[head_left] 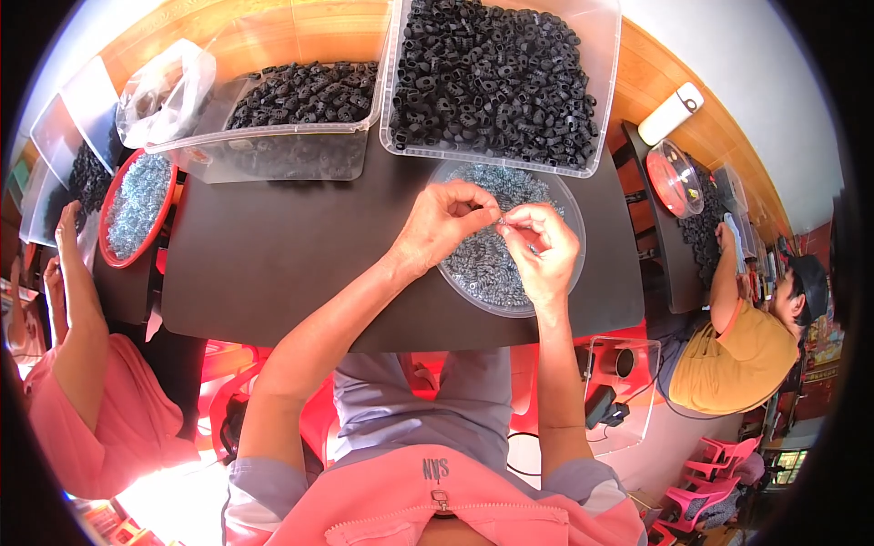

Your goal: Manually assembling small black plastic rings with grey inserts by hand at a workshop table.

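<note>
Above a round clear tub [584, 238] of small metal coil springs [482, 273], my two hands meet fingertip to fingertip. My left hand [439, 220] is closed in a pinch. Thumb and forefinger of my right hand [546, 247] also pinch, and the other fingers curl in. Between the fingertips shows a tiny metal spring [503, 221], mostly covered by them; it looks like more than one coil may be there, but I cannot tell. The tub stands on a dark table [282, 246], in front of a clear bin [397, 150] full of black plastic pieces [492, 82].
A second clear bin [273, 159] of black pieces stands left of the first, with a plastic bag [168, 91] beside it. Further left is a red basin [116, 255] of springs. People [737, 355] work at tables on both sides. A clear box [637, 428] sits below right.
</note>
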`<state>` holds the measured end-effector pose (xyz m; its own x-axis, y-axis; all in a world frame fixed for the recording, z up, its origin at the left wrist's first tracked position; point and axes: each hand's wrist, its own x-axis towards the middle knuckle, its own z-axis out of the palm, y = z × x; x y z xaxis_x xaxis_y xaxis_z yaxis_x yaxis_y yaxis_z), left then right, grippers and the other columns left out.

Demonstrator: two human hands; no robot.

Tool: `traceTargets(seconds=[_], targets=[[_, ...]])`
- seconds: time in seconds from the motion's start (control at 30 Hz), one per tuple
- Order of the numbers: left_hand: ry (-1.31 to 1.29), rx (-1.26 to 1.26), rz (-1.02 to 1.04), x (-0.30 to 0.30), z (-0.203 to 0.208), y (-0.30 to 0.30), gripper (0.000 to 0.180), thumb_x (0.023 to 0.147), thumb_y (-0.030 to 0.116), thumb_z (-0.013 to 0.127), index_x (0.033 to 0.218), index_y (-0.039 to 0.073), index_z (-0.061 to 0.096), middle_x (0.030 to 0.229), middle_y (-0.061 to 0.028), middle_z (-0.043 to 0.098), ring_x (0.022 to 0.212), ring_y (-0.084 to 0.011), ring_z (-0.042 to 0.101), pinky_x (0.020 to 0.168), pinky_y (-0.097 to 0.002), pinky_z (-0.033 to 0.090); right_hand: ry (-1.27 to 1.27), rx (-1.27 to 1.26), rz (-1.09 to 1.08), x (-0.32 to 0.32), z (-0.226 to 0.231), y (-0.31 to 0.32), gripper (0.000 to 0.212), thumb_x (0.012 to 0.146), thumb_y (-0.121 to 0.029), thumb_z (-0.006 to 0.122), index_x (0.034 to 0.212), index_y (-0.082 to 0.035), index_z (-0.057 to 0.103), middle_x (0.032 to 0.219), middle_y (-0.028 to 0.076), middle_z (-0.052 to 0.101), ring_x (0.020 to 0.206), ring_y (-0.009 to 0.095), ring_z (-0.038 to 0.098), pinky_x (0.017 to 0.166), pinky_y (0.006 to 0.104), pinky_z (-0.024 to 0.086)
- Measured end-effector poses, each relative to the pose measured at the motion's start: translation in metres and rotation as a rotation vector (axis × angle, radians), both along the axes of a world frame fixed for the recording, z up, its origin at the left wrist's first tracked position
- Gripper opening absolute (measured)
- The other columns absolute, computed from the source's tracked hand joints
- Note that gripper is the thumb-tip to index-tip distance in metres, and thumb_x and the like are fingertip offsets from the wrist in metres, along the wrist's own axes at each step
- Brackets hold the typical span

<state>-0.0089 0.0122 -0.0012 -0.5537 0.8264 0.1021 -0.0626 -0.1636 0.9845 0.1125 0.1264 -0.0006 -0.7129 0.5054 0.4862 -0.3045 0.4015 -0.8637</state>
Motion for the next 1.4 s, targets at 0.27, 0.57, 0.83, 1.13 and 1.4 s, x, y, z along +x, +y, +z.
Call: traceTargets(seconds=[0.27, 0.57, 0.83, 1.13, 1.4], targets=[[0.092, 0.002, 0.033, -0.001, -0.007, 0.004, 0.008, 0.083, 0.003, 0.066, 0.090, 0.001, 0.069, 0.091, -0.0027, 0.056, 0.081, -0.0089, 0.058, 0.073, -0.0232, 0.048, -0.017, -0.319, 0.149, 0.004, 0.002, 0.006, 0.014, 0.080, 0.008, 0.063, 0.091, 0.002, 0.056, 0.088, 0.010, 0.062, 0.080, 0.015, 0.064, 0.073, 0.0286, 0.056], [0.285, 0.103, 0.019, 0.002, -0.001, 0.002, 0.012, 0.082, 0.007, 0.067, 0.094, 0.006, 0.071, 0.088, -0.0035, 0.057, 0.079, -0.0114, 0.056, 0.070, -0.0254, 0.047, -0.121, -0.410, 0.264, 0.006, 0.002, 0.012, 0.017, 0.084, 0.002, 0.063, 0.094, 0.000, 0.050, 0.087, 0.010, 0.060, 0.078, 0.017, 0.064, 0.071, 0.0293, 0.056], [0.406, 0.111, 0.061, 0.004, 0.001, 0.001, 0.011, 0.082, 0.009, 0.068, 0.092, 0.006, 0.071, 0.086, -0.0049, 0.058, 0.073, -0.0124, 0.056, 0.065, -0.0260, 0.048, -0.059, -0.416, 0.210, 0.002, 0.003, 0.007, 0.021, 0.082, 0.005, 0.063, 0.095, -0.001, 0.049, 0.087, 0.010, 0.060, 0.081, 0.015, 0.063, 0.071, 0.0267, 0.054], [0.385, 0.081, 0.150, 0.006, 0.002, 0.002, 0.016, 0.074, 0.006, 0.074, 0.089, 0.006, 0.071, 0.083, -0.0043, 0.057, 0.067, -0.0106, 0.054, 0.061, -0.0241, 0.047, 0.040, -0.076, -0.041, 0.001, -0.001, 0.005, 0.029, 0.077, 0.015, 0.062, 0.097, -0.001, 0.049, 0.089, 0.008, 0.061, 0.082, 0.013, 0.063, 0.074, 0.0242, 0.052], [0.341, 0.028, 0.097, 0.001, -0.005, 0.003, 0.017, 0.072, 0.006, 0.076, 0.088, 0.008, 0.071, 0.083, 0.0015, 0.056, 0.068, -0.0052, 0.047, 0.060, -0.0200, 0.042, 0.099, -0.240, 0.113, 0.002, 0.002, 0.008, 0.026, 0.080, 0.011, 0.063, 0.098, 0.000, 0.048, 0.089, 0.012, 0.062, 0.085, 0.017, 0.063, 0.076, 0.0273, 0.054]])
